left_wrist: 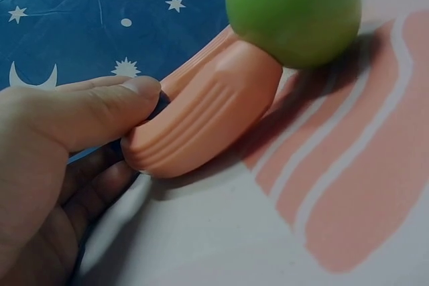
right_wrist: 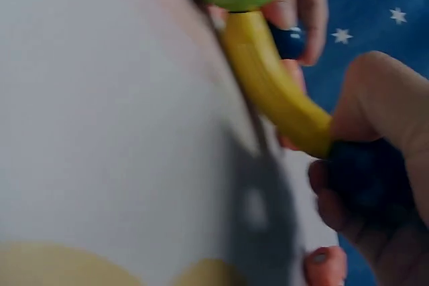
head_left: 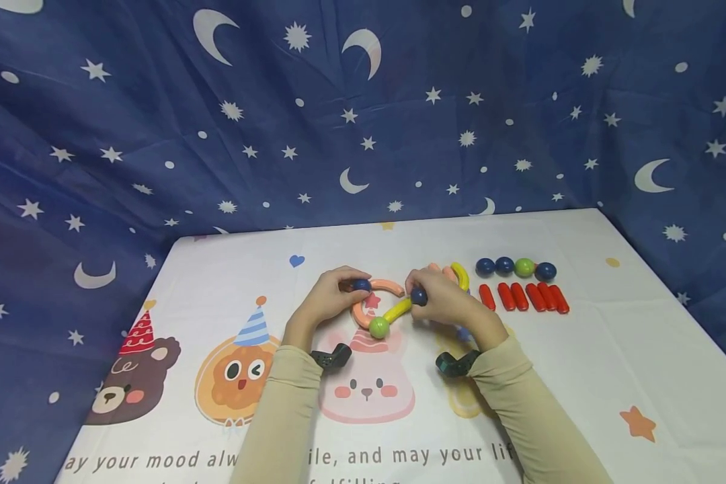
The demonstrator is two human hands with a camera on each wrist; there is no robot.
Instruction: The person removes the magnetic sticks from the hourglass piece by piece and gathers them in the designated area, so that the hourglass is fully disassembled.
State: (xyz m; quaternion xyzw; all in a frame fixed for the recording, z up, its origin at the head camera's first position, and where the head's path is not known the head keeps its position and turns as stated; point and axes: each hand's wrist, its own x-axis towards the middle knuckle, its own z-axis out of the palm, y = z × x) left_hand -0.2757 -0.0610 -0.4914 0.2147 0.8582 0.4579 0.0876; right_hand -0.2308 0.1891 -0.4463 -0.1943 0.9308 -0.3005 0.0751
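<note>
A partly joined loop of toy pieces lies between the hands. My left hand [head_left: 327,296] pinches a dark blue ball [head_left: 361,285] at its left side. Salmon curved rods [head_left: 387,286] run from that ball, one toward the back right, another down to a green ball [head_left: 379,327]. From the green ball a yellow curved rod [head_left: 397,310] reaches right to a second dark blue ball [right_wrist: 369,175], which my right hand [head_left: 444,296] grips. In the left wrist view, a ribbed salmon rod [left_wrist: 208,115] meets the green ball, while the thumb covers most of the blue ball.
Beyond the right hand lie more curved pieces, including a yellow one [head_left: 460,274], partly hidden. Farther right are a row of blue balls [head_left: 505,266] with a green ball [head_left: 524,267], and several red rods [head_left: 534,297]. A star-patterned blue curtain [head_left: 393,121] stands behind the table.
</note>
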